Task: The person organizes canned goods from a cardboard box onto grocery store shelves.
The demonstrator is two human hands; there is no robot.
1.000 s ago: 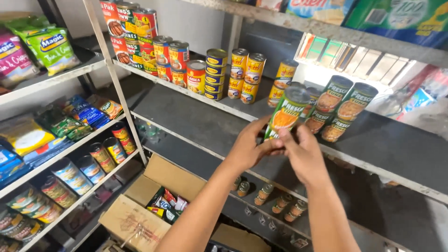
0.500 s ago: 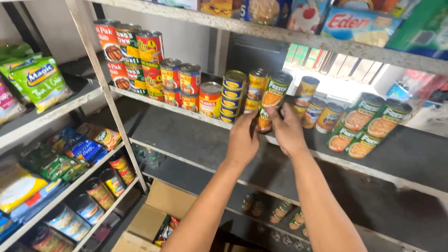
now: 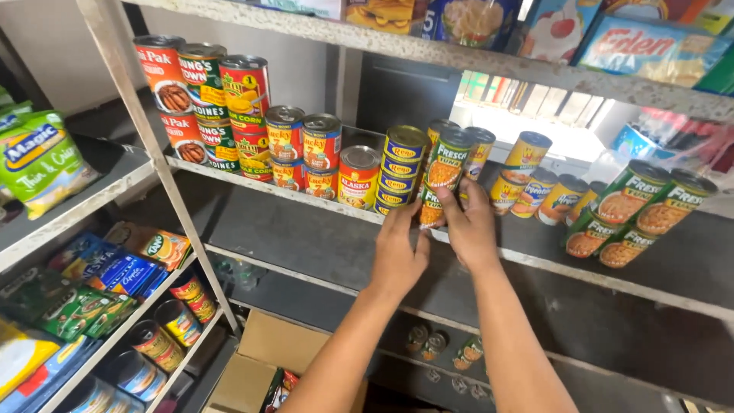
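Green cans [image 3: 443, 177], two stacked one on the other, stand at the front edge of the middle shelf [image 3: 306, 229], just right of a stack of blue-and-yellow cans [image 3: 401, 164] and in front of further yellow cans [image 3: 527, 153]. Left hand [image 3: 397, 256]: palm toward the stack, fingers extended upward, fingertips touching the lower green can on its left side. Right hand [image 3: 470, 226]: fingers curled round the right side of the lower can, thumb pointing toward the left hand. Grip state: both hands pressed against the lower can from opposite sides, pinching it between them; the upper can rests on top, tilted slightly left, and no finger touches it. Both forearms rise from the bottom edge of the view. Left of the blue-and-yellow stack stand an orange can [image 3: 358, 177], red cans [image 3: 304, 149] in two tiers, and taller red and green cans [image 3: 202, 99] stacked near the upright post [image 3: 153, 153]. Right of the hands, well apart, a second group of green cans [image 3: 638, 214] leans in two rows on the same shelf. Boxes [image 3: 650, 42] sit on the shelf above. A cardboard box [image 3: 267, 359] lies open on the floor below. Packets [image 3: 38, 157] occupy the rack at left.
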